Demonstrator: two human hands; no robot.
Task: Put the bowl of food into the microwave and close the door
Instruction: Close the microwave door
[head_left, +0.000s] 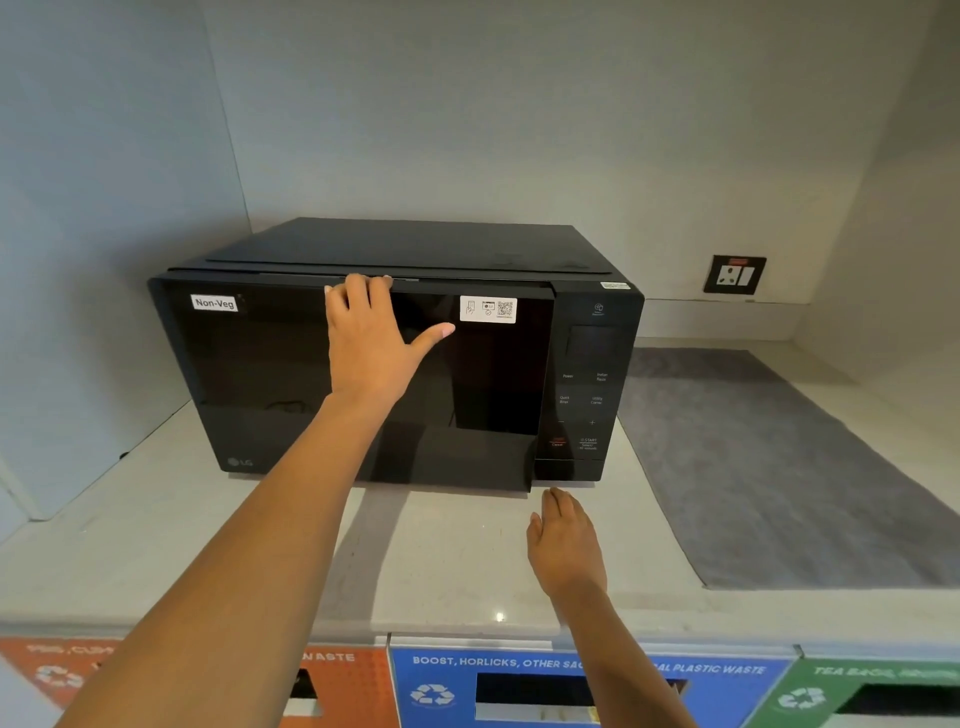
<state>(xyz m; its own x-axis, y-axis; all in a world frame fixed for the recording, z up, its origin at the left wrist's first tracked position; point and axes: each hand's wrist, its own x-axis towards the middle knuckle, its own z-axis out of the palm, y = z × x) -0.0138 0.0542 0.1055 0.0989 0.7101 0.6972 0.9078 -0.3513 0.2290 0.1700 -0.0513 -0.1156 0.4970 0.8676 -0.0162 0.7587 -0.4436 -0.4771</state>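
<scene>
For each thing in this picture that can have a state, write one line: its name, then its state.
Microwave door: nearly shut, right edge slightly ajar.
Display: dark.
Left hand: flat on the door, fingers over its top edge.
Right hand: open, empty, above the counter.
Wall socket: nothing plugged in.
Bowl: not visible.

the microwave (395, 358) stands on the counter (441, 561), back in a wall recess. its door (353, 384) takes the left and middle of the front, with the control panel (587, 384) to its right. a mat (769, 467) lies on the counter right of the microwave, a wall socket (734, 274) behind it. waste bins (519, 686) sit below the counter's front edge.
</scene>
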